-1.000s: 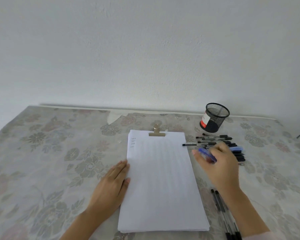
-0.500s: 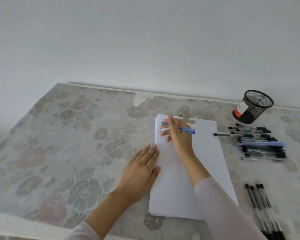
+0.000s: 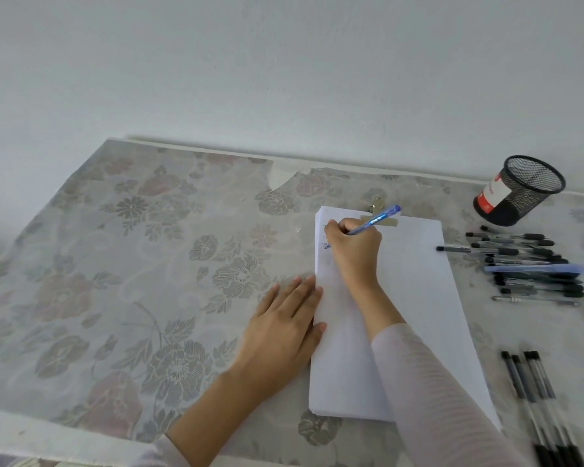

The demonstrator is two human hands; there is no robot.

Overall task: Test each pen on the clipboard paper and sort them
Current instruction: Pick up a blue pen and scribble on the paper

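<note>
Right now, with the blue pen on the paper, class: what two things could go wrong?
The right hand gripping the blue pen lies against the small marks and may smear them. The left hand rests mostly beside the paper, so the sheets might slide.

A tablecloth with a pale pattern of grey and pinkish flowers covers the table and lies flat on it. At its far edge there is a small notch where the white table surface shows. A narrow white strip of table runs along the plain white wall behind
</note>
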